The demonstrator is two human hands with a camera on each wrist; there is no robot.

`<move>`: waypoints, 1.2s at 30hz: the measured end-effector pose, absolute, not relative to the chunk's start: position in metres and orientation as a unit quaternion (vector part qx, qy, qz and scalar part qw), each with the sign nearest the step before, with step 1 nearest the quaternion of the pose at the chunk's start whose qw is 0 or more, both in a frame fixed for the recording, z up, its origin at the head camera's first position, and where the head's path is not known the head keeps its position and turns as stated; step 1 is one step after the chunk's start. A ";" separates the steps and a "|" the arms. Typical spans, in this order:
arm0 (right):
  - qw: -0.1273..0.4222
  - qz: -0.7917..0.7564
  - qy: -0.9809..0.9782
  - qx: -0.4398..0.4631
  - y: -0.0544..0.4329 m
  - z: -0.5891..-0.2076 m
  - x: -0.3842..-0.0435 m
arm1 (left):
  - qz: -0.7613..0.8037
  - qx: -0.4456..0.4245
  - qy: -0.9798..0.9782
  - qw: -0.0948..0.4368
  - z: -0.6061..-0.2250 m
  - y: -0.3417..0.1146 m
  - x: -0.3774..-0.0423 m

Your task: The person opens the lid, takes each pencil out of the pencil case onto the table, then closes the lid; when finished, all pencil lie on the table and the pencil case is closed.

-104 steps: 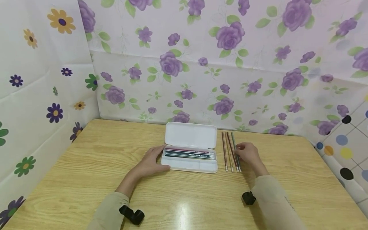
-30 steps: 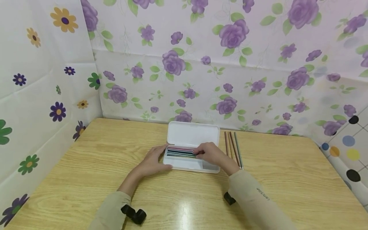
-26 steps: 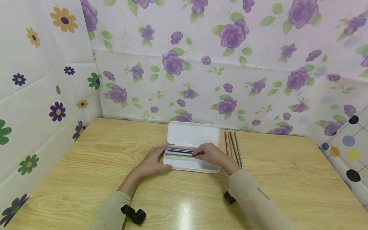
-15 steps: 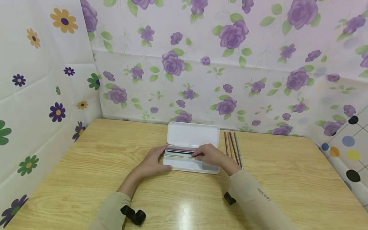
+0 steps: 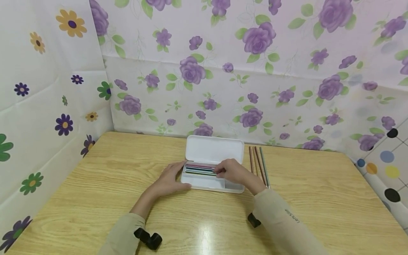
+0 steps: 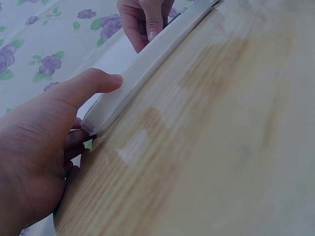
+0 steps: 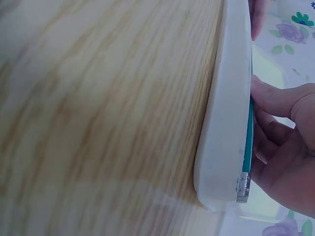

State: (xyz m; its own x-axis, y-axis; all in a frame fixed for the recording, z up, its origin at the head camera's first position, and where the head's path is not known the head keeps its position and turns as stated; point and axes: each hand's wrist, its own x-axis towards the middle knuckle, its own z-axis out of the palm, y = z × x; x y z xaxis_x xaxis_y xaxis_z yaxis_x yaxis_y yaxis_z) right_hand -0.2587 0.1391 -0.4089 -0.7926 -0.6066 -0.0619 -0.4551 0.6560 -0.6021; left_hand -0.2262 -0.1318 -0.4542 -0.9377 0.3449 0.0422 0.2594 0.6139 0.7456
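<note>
A white pencil case (image 5: 204, 182) lies on the table with its lid (image 5: 215, 148) tipped back. Several pencils (image 5: 199, 169) lie lengthwise in its rear compartment. My left hand (image 5: 167, 180) holds the case's left end, thumb at the front edge and fingers round the back corner. Over the rear compartment my right hand (image 5: 232, 171) pinches a green pencil (image 7: 248, 140) between thumb and fingers; its metal-banded eraser end points to the case's right end in the right wrist view. The right hand hides the right part of the pencils in the head view.
Several loose pencils, a green one (image 5: 264, 166) outermost, lie on the table right of the case, their near ends partly behind the right forearm. A flowered sheet (image 5: 143, 88) hangs along the table's back edge. Wrist cameras (image 5: 148, 238) sit on both sleeves.
From beside the loose pencils, my right hand has moved left into the case. Over the last second, pencils in the rear compartment have shifted under its fingers. My left hand has stayed on the case.
</note>
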 end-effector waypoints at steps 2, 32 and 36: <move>0.130 -0.289 0.902 -0.295 0.139 -0.409 -0.259 | 0.406 0.168 0.897 0.052 -0.454 -0.132 -0.226; -0.003 -0.346 0.912 -0.221 0.163 -0.374 -0.263 | 0.411 0.171 0.894 0.050 -0.454 -0.131 -0.226; -0.015 -0.361 0.909 -0.208 0.172 -0.370 -0.265 | 0.412 0.170 0.894 0.051 -0.454 -0.131 -0.226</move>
State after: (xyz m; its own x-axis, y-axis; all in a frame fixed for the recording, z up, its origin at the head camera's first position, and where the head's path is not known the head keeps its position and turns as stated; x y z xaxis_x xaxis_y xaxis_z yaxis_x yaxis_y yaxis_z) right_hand -0.2650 0.1717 -0.3700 -0.9129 -0.3672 0.1779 -0.3892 0.6527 -0.6500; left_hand -0.2259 -0.1309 -0.4538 -0.9369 0.3461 0.0484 0.2615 0.6025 0.7541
